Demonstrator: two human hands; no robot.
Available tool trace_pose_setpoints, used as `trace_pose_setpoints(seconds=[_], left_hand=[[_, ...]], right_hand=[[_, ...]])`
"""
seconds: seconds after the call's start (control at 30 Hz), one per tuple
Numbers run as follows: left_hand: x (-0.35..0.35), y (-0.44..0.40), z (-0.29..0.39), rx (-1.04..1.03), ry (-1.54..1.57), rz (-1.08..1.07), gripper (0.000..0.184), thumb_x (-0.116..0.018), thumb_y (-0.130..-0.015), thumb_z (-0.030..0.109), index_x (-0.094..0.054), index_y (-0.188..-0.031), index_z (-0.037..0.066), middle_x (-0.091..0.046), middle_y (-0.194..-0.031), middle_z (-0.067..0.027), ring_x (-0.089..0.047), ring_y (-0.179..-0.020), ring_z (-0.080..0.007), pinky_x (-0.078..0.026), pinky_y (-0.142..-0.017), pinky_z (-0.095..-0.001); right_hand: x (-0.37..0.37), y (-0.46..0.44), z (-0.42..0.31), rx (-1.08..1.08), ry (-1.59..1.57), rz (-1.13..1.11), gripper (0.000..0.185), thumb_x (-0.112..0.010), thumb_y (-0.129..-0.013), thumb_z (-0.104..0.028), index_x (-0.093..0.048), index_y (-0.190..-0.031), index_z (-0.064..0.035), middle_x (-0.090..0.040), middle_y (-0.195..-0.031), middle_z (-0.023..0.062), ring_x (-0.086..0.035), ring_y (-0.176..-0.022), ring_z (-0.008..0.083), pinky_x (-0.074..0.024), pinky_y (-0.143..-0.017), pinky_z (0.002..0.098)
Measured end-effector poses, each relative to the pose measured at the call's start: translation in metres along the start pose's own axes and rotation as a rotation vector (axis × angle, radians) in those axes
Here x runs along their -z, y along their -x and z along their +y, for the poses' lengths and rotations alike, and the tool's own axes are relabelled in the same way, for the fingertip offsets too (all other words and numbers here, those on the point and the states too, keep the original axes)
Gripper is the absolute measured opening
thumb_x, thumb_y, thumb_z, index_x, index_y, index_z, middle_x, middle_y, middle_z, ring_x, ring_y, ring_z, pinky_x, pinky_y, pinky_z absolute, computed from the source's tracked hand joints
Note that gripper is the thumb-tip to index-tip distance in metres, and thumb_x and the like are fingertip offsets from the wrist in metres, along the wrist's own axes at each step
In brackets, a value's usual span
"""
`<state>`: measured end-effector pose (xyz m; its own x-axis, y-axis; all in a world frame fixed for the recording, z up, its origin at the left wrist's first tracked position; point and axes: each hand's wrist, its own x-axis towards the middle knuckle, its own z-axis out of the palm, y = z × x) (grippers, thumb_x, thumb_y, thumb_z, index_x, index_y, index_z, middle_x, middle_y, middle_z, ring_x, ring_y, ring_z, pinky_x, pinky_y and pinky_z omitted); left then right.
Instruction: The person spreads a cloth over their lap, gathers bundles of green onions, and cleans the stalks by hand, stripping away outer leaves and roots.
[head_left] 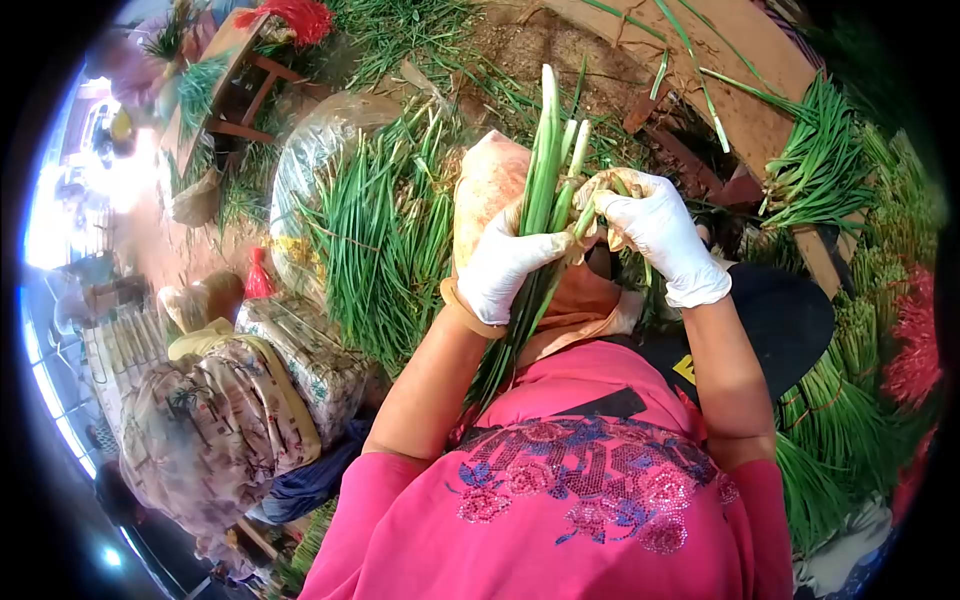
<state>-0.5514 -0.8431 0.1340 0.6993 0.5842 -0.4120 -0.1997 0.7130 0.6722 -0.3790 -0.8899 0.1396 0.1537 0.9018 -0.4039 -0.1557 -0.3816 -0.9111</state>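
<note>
My left hand (pixel 512 262), in a white glove, is closed round a bunch of long green stalks (pixel 543 170). Their pale ends point up, and the leaves hang down past my wrist. Close on the right, my right hand (pixel 652 225), also gloved, has its fingers pinched on pale, partly brown stalk ends or peelings near the bunch. Both hands are above my lap, their fingertips nearly touching. A pale orange cloth (pixel 492 180) lies behind my left hand.
Green bundles lie on a wrapped sack (pixel 335 130) at left and a wooden board (pixel 745 75) at upper right. More bundles (pixel 830 420) stand at right. A person in patterned clothes (pixel 215 430) is at lower left. Red strands (pixel 297 18) lie on a bench.
</note>
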Motion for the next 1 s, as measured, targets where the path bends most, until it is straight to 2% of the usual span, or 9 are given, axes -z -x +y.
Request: trace_pose_setpoints(seconds=[0.07, 0.23, 0.27, 0.4, 0.53, 0.63, 0.77, 0.87, 1.0], left_hand=[[-0.009, -0.004, -0.004, -0.237, -0.011, 0.012, 0.044, -0.064, -0.077, 0.002, -0.050, -0.118, 0.000, -0.062, -0.097, -0.0081, -0.061, -0.087, -0.0183, -0.049, -0.078, -0.0277], [0.014, -0.010, -0.006, -0.112, -0.057, 0.142, 0.057, -0.063, -0.074, 0.001, -0.039, -0.125, 0.006, -0.056, -0.097, -0.0052, -0.058, -0.076, -0.0142, -0.051, -0.066, -0.0250], [0.008, -0.015, -0.002, -0.302, -0.121, 0.121, 0.048, -0.062, -0.075, 0.001, -0.042, -0.119, 0.006, -0.057, -0.090, -0.0056, -0.058, -0.068, -0.0132, -0.050, -0.057, -0.0221], [0.039, -0.010, 0.014, -0.115, 0.135, 0.120, 0.049, -0.061, -0.077, 0.002, -0.044, -0.123, 0.005, -0.056, -0.102, -0.0065, -0.059, -0.079, -0.0131, -0.051, -0.056, -0.0220], [0.034, -0.002, 0.026, -0.121, -0.170, 0.184, 0.042, -0.064, -0.076, 0.008, -0.050, -0.114, 0.000, -0.060, -0.085, -0.0061, -0.057, -0.063, -0.0120, -0.049, -0.055, -0.0222], [0.013, 0.009, 0.031, -0.098, -0.193, 0.065, 0.052, -0.066, -0.076, 0.013, -0.046, -0.123, 0.003, -0.059, -0.085, -0.0066, -0.057, -0.062, -0.0132, -0.049, -0.056, -0.0245], [-0.005, 0.002, 0.023, -0.186, -0.319, 0.010, 0.074, -0.068, -0.074, 0.016, -0.030, -0.137, 0.006, -0.048, -0.122, -0.0049, -0.055, -0.085, -0.0109, -0.050, -0.063, -0.0242], [-0.006, 0.001, 0.023, -0.214, -0.288, -0.026, 0.075, -0.068, -0.074, 0.016, -0.029, -0.137, 0.005, -0.047, -0.122, -0.0040, -0.053, -0.091, -0.0121, -0.046, -0.083, -0.0293], [0.023, -0.021, 0.016, -0.358, -0.454, -0.082, 0.054, -0.067, -0.074, 0.014, -0.045, -0.122, 0.004, -0.053, -0.107, -0.0061, -0.054, -0.093, -0.0166, -0.043, -0.087, -0.0309]], right_hand=[[0.000, 0.001, 0.003, 0.013, 0.024, 0.041, 0.013, -0.061, -0.084, -0.016, -0.064, -0.086, -0.0037, -0.058, -0.067, -0.0038, -0.045, -0.053, 0.0014, -0.0368, -0.046, 0.0191], [0.001, 0.004, 0.006, -0.041, -0.059, 0.106, 0.011, -0.061, -0.084, -0.012, -0.065, -0.089, -0.0026, -0.061, -0.071, -0.0023, -0.047, -0.056, 0.0023, -0.0380, -0.049, 0.0193], [0.001, 0.003, 0.010, -0.004, -0.165, 0.103, 0.012, -0.059, -0.085, -0.012, -0.065, -0.087, -0.0023, -0.062, -0.071, -0.0015, -0.049, -0.057, 0.0028, -0.0386, -0.050, 0.0191], [0.028, 0.002, 0.019, 0.177, -0.219, 0.042, 0.018, -0.051, -0.090, -0.017, -0.059, -0.085, -0.0012, -0.064, -0.080, 0.0069, -0.059, -0.068, 0.0108, -0.0443, -0.056, 0.0199], [0.075, -0.012, 0.019, 0.241, -0.567, 0.214, 0.017, -0.059, -0.087, -0.024, -0.055, -0.084, -0.0075, -0.054, -0.066, -0.0017, -0.050, -0.052, 0.0034, -0.0373, -0.044, 0.0147], [0.040, -0.006, -0.020, 0.179, -0.279, 0.244, 0.017, -0.061, -0.087, -0.025, -0.058, -0.083, -0.0081, -0.052, -0.061, -0.0048, -0.041, -0.042, 0.0002, -0.0274, -0.036, 0.0142], [0.004, -0.010, -0.031, 0.118, -0.216, 0.099, 0.019, -0.066, -0.083, -0.019, -0.060, -0.093, -0.0037, -0.055, -0.066, -0.0041, -0.043, -0.046, 0.0009, -0.0305, -0.039, 0.0160], [0.006, -0.017, -0.022, 0.135, -0.124, 0.060, 0.019, -0.065, -0.082, -0.019, -0.061, -0.090, -0.0024, -0.060, -0.072, -0.0020, -0.051, -0.053, 0.0027, -0.0349, -0.041, 0.0185], [0.006, -0.026, -0.011, 0.137, -0.115, 0.052, 0.021, -0.063, -0.084, -0.020, -0.060, -0.092, -0.0009, -0.060, -0.073, -0.0010, -0.051, -0.055, 0.0032, -0.0353, -0.041, 0.0186]])
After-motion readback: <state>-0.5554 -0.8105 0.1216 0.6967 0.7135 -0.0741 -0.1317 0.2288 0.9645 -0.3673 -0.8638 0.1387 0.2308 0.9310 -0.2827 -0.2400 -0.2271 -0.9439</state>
